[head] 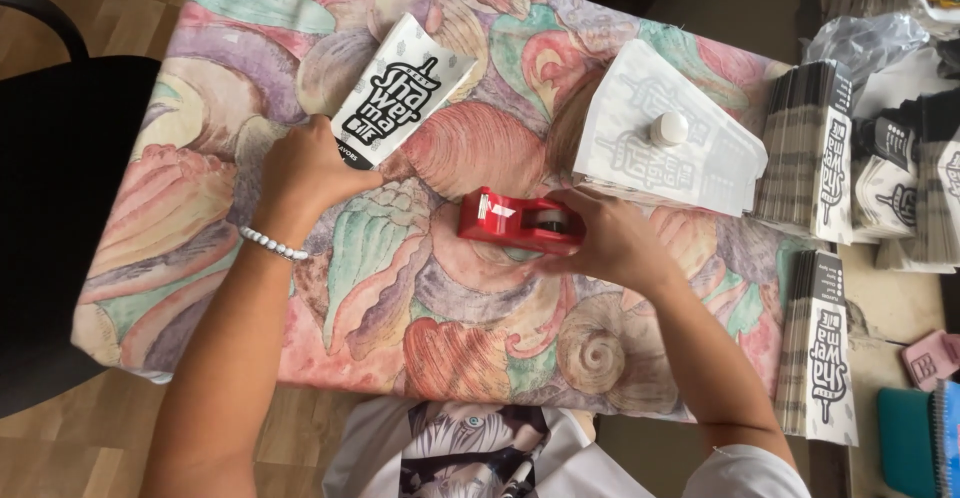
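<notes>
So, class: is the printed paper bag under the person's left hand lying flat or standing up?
Lying flat. The printed paper bag lies on the shell-patterned tablecloth, printed face up, with the left hand pressing its lower end.

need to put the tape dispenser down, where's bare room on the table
Free cloth lies below the red tape dispenser, between both forearms, and at the left edge of the table. Crowded: the right side, with the flat bag pile and standing bag stacks.

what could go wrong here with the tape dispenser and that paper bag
1. The right hand grips the red tape dispenser at its roll end; fingers could slip toward the cutter at the other end.
2. The left hand pins only one end of the printed paper bag, so it may shift.
3. The small white bottle standing on the flat white bag stack could tip if bumped.
</notes>
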